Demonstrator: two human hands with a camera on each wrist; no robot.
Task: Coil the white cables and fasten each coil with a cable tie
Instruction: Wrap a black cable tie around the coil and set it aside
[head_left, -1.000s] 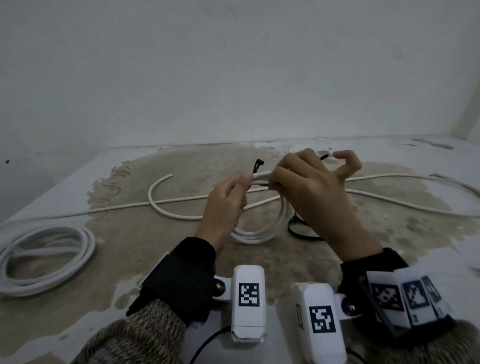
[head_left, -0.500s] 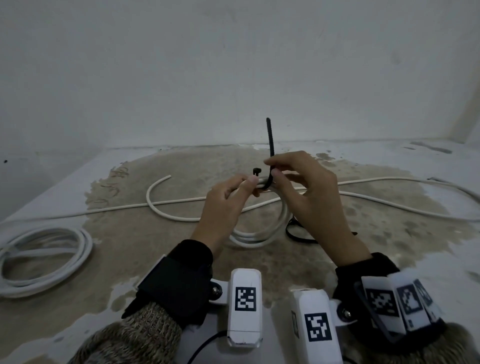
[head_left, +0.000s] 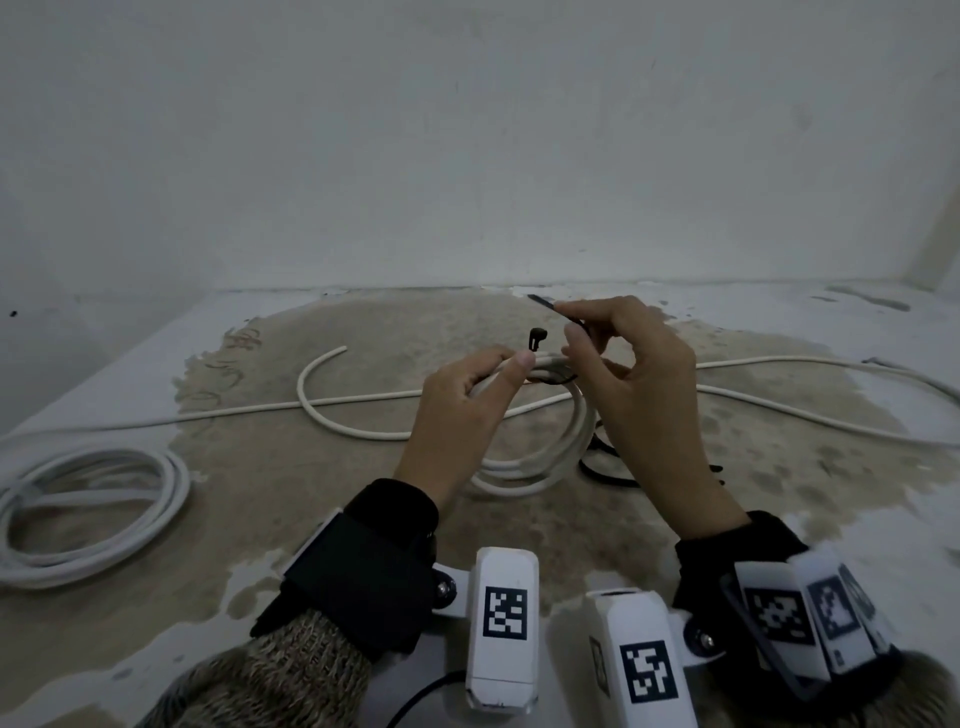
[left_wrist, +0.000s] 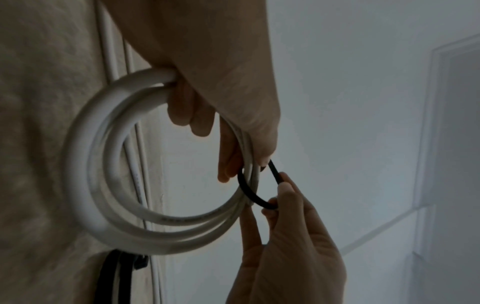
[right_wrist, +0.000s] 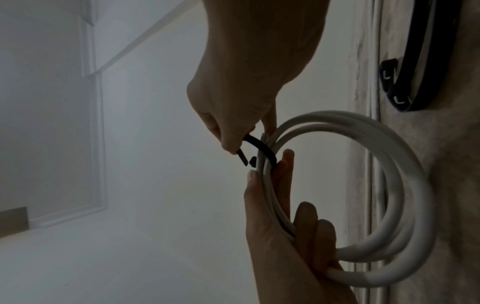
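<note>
My left hand (head_left: 511, 364) grips the top of a small white cable coil (head_left: 530, 467), held upright above the table. A black cable tie (left_wrist: 249, 193) loops round the coil's strands just beside my left fingertips. My right hand (head_left: 569, 327) pinches the tie's tail between thumb and forefinger. The tail tip (head_left: 540, 300) points back and left, and the tie's head (head_left: 535, 340) sticks up free beside my left thumb. In the right wrist view the tie (right_wrist: 262, 148) curves over the coil (right_wrist: 402, 185), with the tip close to the head but outside it.
A second, larger white coil (head_left: 88, 514) lies at the table's left edge. Loose white cables (head_left: 363, 400) run across the stained tabletop behind my hands and off to the right. Spare black cable ties (head_left: 608, 467) lie under my right hand. A wall stands close behind.
The tie's tail stood straight up half a second ago. My right hand has bent it over to the left, toward the tie's head. My left hand keeps its hold on the coil.
</note>
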